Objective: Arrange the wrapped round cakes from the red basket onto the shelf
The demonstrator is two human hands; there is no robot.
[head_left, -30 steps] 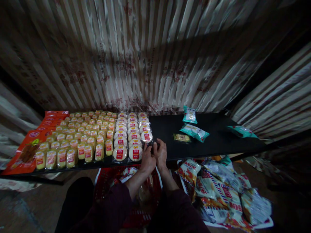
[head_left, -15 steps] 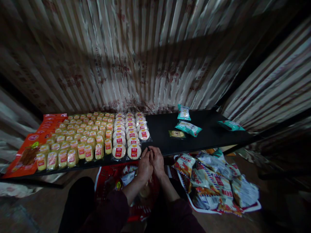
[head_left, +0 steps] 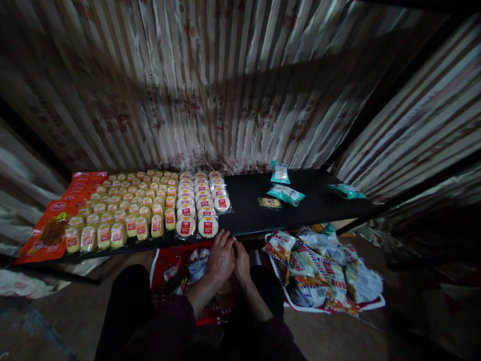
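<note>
My left hand (head_left: 221, 258) and my right hand (head_left: 241, 260) are pressed together just in front of the shelf's front edge. Their fingers are curled inward, and whatever lies between them is hidden; only a small pale spot shows near the right fingertips. Right beyond my left fingertips stands the front of a row of round white cakes in clear wrappers (head_left: 208, 226) with red labels. Two more such rows are beside it to the left and right. Small yellow packaged cakes (head_left: 157, 225) fill many rows further left on the black shelf (head_left: 248, 215).
Orange snack bags (head_left: 48, 230) overlap at the shelf's left end. Teal packets (head_left: 286, 194) and a small yellowish packet (head_left: 269, 202) lie to the right. Below are a red basket (head_left: 158, 271) between my knees and a white-rimmed basket (head_left: 376, 304) heaped with snack bags. Striped curtains hang behind.
Both hands have drawn slightly back from the shelf edge, and the left fingers now reach higher than the right ones. The view has shifted a little; the goods on the shelf stay put.
</note>
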